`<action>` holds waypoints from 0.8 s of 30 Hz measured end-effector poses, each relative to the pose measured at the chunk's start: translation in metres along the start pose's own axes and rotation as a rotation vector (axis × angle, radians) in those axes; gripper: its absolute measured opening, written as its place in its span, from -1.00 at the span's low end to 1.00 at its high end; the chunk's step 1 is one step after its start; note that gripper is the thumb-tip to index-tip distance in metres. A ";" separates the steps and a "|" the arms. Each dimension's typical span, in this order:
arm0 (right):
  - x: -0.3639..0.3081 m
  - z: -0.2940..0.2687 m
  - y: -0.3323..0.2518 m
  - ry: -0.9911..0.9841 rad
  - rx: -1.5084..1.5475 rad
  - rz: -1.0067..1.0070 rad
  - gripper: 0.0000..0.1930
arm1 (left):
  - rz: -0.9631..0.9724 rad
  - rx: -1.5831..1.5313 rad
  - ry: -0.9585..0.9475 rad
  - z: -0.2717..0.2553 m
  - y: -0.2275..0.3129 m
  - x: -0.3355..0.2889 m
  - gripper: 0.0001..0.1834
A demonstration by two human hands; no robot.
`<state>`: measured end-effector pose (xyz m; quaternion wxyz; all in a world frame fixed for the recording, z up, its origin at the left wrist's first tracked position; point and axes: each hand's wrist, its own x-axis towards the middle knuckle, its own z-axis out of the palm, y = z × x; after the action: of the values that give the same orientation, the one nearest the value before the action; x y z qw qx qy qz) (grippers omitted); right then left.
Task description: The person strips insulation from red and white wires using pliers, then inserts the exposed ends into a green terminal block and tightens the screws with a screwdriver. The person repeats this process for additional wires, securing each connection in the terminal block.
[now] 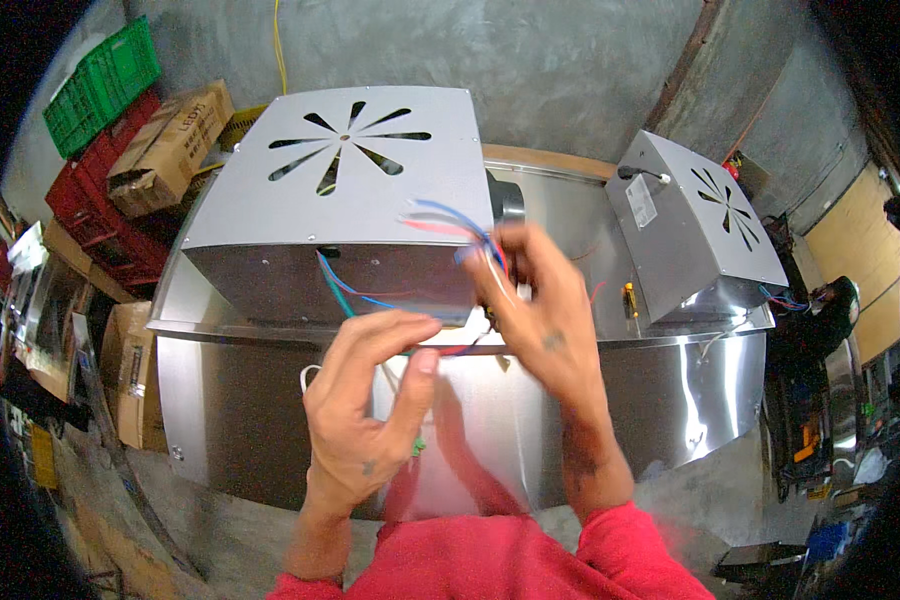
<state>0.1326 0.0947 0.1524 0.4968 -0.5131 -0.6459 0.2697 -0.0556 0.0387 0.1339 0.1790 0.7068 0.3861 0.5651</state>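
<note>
My right hand (545, 310) pinches a bundle of thin blue, red and white wires (438, 213); their loose ends point left above the near edge of a large grey metal housing (240, 215). Lower and to the left, my left hand (360, 410) is open, thumb and fingers curved and apart. Wires run close by its fingertips, and I see no firm grip on them. Blue and green wires (328, 275) come out of a hole in the housing's front side. The housing stands on a shiny sheet-metal hood (240, 400), its top cut with petal-shaped slots.
A second slotted housing (660, 190) stands at the right of the hood, with a yellow-handled screwdriver (630, 300) beside it. At the left are a green crate (105, 85), a red crate (90, 200) and cardboard boxes (165, 150). A concrete wall (560, 70) rises behind.
</note>
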 end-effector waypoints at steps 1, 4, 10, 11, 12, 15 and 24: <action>-0.023 -0.002 0.006 -0.039 0.121 0.049 -0.76 | 0.032 0.046 -0.066 0.004 0.002 0.000 -0.71; -0.079 -0.002 0.033 -0.141 0.418 0.402 -0.71 | 0.092 0.106 -0.315 0.028 -0.002 -0.010 -0.50; -0.124 0.001 0.075 -0.101 0.541 0.542 -0.74 | -0.237 0.024 -0.598 0.044 -0.018 -0.045 -0.45; -0.125 -0.003 0.075 -0.121 0.554 0.595 -0.71 | -0.261 0.047 -0.620 0.044 -0.017 -0.045 -0.45; -0.128 -0.004 0.077 -0.112 0.613 0.649 -0.59 | -0.231 0.053 -0.596 0.044 -0.018 -0.046 -0.43; -0.135 -0.008 0.077 -0.118 0.704 0.578 -0.48 | -0.147 0.113 -0.600 0.043 -0.029 -0.055 -0.45; -0.122 -0.037 0.066 -0.115 -0.306 -0.153 -0.66 | -0.048 0.302 -0.575 0.030 -0.028 -0.071 -0.54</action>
<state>0.1898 -0.0035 0.0645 0.3944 -0.5158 -0.7439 0.1583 -0.0413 0.0091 0.0588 0.1872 0.8467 0.4158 0.2744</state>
